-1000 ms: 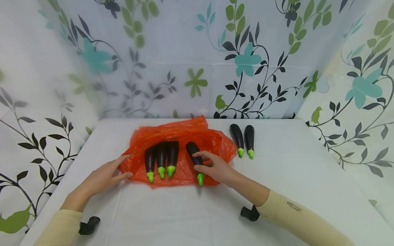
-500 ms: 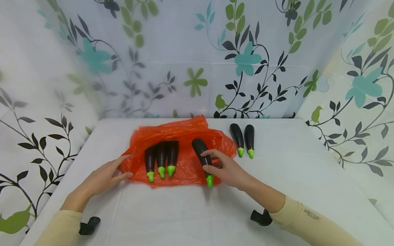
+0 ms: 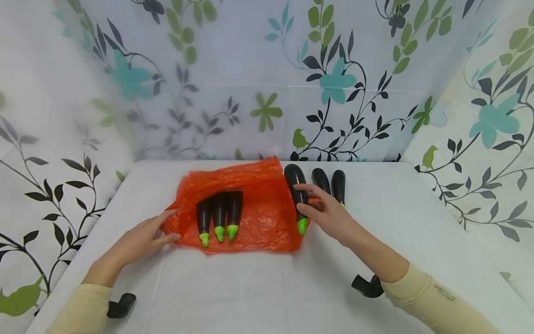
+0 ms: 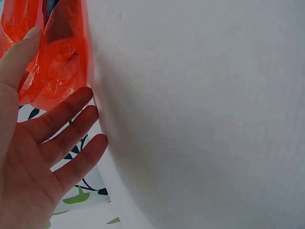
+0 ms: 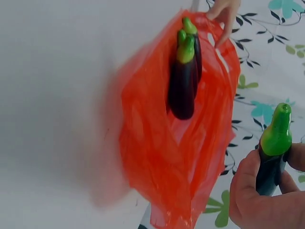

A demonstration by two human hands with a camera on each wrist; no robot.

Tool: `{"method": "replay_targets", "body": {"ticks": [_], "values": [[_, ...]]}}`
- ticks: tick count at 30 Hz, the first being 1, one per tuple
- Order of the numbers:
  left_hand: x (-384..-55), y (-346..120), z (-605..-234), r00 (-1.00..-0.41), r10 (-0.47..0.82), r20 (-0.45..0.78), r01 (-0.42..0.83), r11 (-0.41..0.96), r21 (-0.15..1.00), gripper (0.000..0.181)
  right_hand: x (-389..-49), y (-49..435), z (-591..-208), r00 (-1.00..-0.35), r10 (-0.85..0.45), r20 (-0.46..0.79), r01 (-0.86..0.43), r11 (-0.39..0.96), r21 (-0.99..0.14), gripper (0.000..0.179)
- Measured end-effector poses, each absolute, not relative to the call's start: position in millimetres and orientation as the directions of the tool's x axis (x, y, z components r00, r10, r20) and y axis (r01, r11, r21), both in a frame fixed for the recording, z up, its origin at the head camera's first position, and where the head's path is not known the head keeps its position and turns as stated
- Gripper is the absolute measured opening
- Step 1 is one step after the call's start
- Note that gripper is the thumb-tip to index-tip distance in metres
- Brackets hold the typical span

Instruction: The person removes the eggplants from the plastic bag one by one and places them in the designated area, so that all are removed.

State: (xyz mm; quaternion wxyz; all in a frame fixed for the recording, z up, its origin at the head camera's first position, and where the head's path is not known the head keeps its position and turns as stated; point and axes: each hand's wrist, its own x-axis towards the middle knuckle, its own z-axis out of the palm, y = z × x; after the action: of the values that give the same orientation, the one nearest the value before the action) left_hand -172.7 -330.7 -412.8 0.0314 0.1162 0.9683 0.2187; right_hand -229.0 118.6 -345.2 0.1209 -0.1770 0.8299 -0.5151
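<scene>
My right hand [image 3: 333, 220] pinches an eggplant [image 3: 295, 178], dark purple with a bright green stem end, above the right edge of a red plastic bag [image 3: 267, 227]. In the right wrist view, thumb and fingers wrap the body of this held eggplant [image 5: 276, 136] just below its green cap. Several eggplants [image 3: 219, 215] lie side by side in the bag's mouth, stems towards me. At the bag's left edge my left hand [image 3: 137, 241] touches the plastic with its fingers extended. The left wrist view shows the left hand [image 4: 43, 148] spread loosely beside the bag [image 4: 57, 71].
Two more eggplants lie on the table to the right of the bag, one eggplant [image 3: 320, 178] partly behind my right hand and another eggplant [image 3: 339, 183] beside it. The white table [image 3: 233, 292] ends at a patterned curtain [image 3: 233, 60] behind and at the sides.
My right hand has carried the eggplant right and away from me, from over the bag's opening to its right edge. The left hand stays at the bag's left edge.
</scene>
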Motion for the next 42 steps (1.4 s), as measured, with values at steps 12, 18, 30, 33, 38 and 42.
{"method": "replay_targets", "body": {"ticks": [12,18,30,33,38,42], "values": [[-172.3,-330.0,-411.7,-0.97,0.244,-0.006,0.218,0.873,0.436,0.074,-258.6,148.5,-341.6,-0.958,-0.286,-0.002,-0.131,0.442,-0.887,0.046],[-172.1,-329.3,-410.3,-0.97,0.244,-0.012,0.215,0.875,0.434,0.074,-268.7,164.7,-341.1,-0.968,-0.249,0.008,-0.122,0.445,-0.887,0.052],[-172.2,-329.2,-410.4,-0.97,0.241,-0.019,0.21,0.878,0.43,0.074,-293.2,192.8,-347.8,-0.981,-0.195,-0.015,-0.076,0.45,-0.89,0.058],[-171.9,-329.2,-410.6,-0.97,0.242,-0.017,0.212,0.879,0.427,0.074,-299.6,200.4,-351.0,-0.985,-0.171,-0.018,-0.062,0.454,-0.889,0.059],[-171.1,-328.7,-409.5,-0.971,0.239,-0.018,0.209,0.881,0.425,0.074,-309.9,213.1,-357.9,-0.991,-0.129,-0.032,-0.033,0.477,-0.878,0.06],[-170.7,-328.6,-408.7,-0.971,0.238,-0.018,0.209,0.883,0.42,0.074,-317.3,221.5,-364.2,-0.993,-0.104,-0.061,0.001,0.5,-0.866,0.059]]}}
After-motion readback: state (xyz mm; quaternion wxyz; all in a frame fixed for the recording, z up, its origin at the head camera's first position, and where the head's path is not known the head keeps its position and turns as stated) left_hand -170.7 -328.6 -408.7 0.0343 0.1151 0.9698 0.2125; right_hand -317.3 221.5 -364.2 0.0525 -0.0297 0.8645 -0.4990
